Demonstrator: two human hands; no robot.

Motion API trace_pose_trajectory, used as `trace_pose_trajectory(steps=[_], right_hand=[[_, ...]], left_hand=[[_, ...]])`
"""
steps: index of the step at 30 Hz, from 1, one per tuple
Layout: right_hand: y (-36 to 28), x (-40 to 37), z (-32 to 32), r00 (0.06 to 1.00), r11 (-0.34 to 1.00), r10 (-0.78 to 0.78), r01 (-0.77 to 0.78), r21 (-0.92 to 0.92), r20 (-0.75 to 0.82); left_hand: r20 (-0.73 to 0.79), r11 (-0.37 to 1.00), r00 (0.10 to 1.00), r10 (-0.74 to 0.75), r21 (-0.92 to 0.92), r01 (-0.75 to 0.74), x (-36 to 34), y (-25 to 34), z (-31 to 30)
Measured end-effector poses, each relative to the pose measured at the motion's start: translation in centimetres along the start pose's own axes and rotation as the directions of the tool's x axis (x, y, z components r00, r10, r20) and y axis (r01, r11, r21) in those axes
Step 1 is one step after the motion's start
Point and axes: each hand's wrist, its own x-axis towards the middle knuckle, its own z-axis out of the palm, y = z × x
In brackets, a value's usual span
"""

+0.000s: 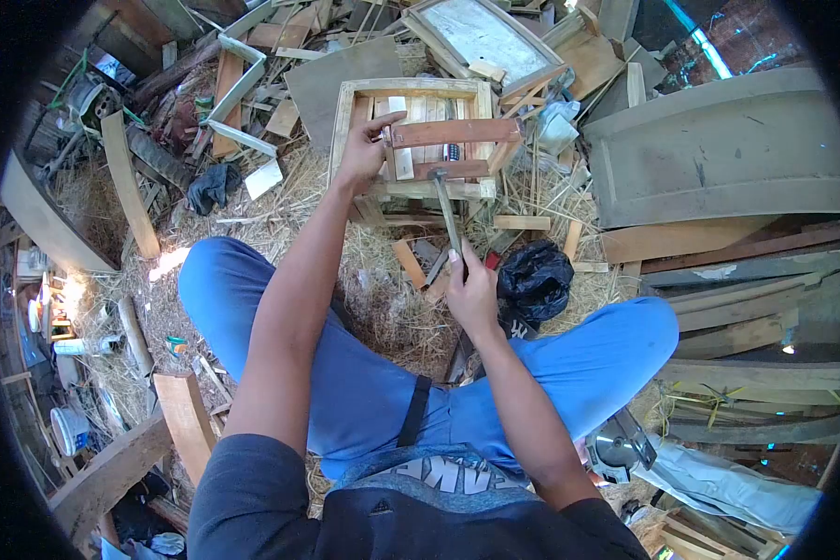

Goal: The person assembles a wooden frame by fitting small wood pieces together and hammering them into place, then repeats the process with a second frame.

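My right hand (472,291) is wrapped around the handle of a hammer (449,215), whose head lies against the nearer bar of a small wooden frame (457,133). This reddish-brown frame rests on top of a pale wooden crate (345,112) in front of my knees. At the frame's left end, my left hand (364,154) grips it, with the index finger stretched along the end piece. A pale wood strip (398,105) lies upright in view under the frame, close to those fingers. A small dark object (453,151) shows between the frame's bars.
A black plastic bag (535,280) lies right of my right hand. Wood offcuts (409,263) and straw cover the ground by the crate. A large curved panel (709,149) and stacked boards (737,308) stand to the right. A framed panel (481,42) leans behind the crate.
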Motion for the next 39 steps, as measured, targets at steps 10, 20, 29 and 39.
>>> trace_pose_trajectory(steps=[10, 20, 29, 39], right_hand=[[0.3, 0.0, 0.1, 0.997, 0.998, -0.068, 0.068, -0.007, -0.042], [0.3, 0.1, 0.0, 0.999, 1.000, -0.031, 0.031, -0.002, -0.016], [-0.3, 0.0, -0.4, 1.000, 1.000, -0.006, 0.006, -0.004, 0.015], [-0.5, -0.7, 0.0, 0.993, 0.993, -0.119, 0.119, 0.000, -0.008]], left_hand=[[0.033, 0.998, 0.999, 0.008, 0.056, -0.010, 0.3, -0.5, -0.4], [-0.035, 0.999, 0.999, -0.038, -0.010, 0.037, 0.3, -0.6, -0.5], [0.020, 0.983, 1.000, 0.021, 0.180, -0.024, 0.4, -0.4, -0.9], [-0.045, 0.982, 0.995, -0.086, 0.163, 0.093, -0.2, 0.5, -0.5]])
